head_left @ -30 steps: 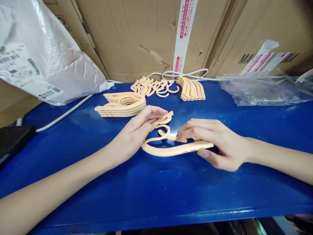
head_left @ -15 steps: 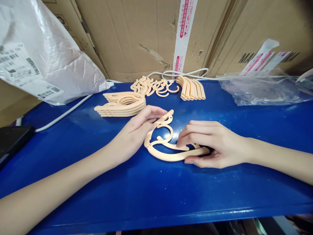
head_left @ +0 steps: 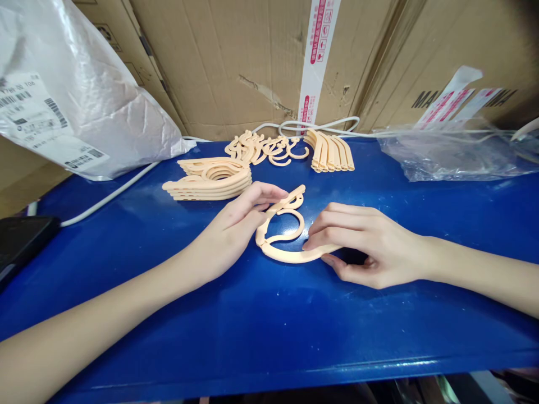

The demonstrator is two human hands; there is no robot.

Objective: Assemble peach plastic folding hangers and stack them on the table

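Observation:
Between my two hands a beige folding clothes hanger [head_left: 290,256] lies on the blue table, its curved hook [head_left: 300,224] turned inward between its two arms. My left hand [head_left: 236,230] has fingers and thumb closed around the hanger's far arm. With fingers and thumb, my right hand [head_left: 357,244] grips the near arm, whose end is hidden under the palm. Behind my left hand sits a stack of folded beige hangers [head_left: 210,188]. Loose beige hooks [head_left: 280,150] and a row of beige hanger arms [head_left: 330,151] are farther back.
Cardboard boxes [head_left: 227,62] stand along the back of the blue table [head_left: 252,336]. A white plastic parcel bag [head_left: 126,106] leans at the left, with a dark phone [head_left: 25,241] near it. A clear plastic bag [head_left: 455,154] lies back right; a white cable [head_left: 113,196] runs along the table.
The hanger has shifted slightly right and away from me, its near arm swinging up toward the far one. A loose-looking inner strip by my right fingers is now out of sight.

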